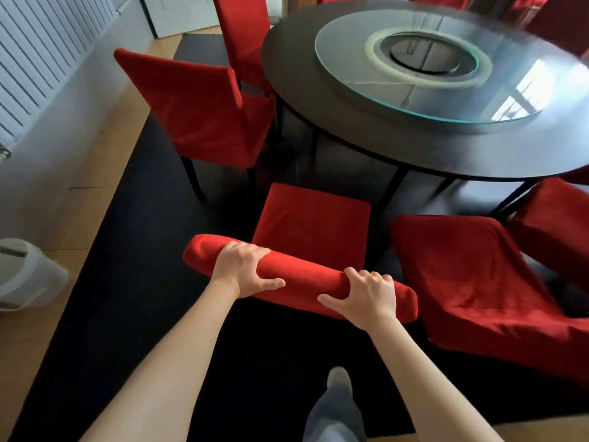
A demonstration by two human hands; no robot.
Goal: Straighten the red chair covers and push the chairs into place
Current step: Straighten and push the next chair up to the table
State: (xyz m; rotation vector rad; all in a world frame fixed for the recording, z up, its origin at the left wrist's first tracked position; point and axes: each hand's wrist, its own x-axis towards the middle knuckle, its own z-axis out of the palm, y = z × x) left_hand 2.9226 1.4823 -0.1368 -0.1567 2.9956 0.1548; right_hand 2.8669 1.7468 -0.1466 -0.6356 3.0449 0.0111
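Note:
A red-covered chair point(310, 223) stands right in front of me, its seat pointing at the round dark table point(398, 145). My left hand point(243, 269) grips the top of its backrest on the left, fingers over the far side and thumb near me. My right hand point(366, 296) grips the same top edge further right. To the right a second red chair point(471, 279) wears a wrinkled, loose cover. Another red chair point(204, 113) stands at the left, tucked close to the table, with a fourth point(239, 33) behind it.
A glass turntable point(446, 68) lies on the table. A black rug point(134, 250) covers the floor under the chairs. A white radiator point(38, 52) lines the left wall, and a white bin point(22, 272) stands at the lower left. My leg point(331, 406) shows at the bottom.

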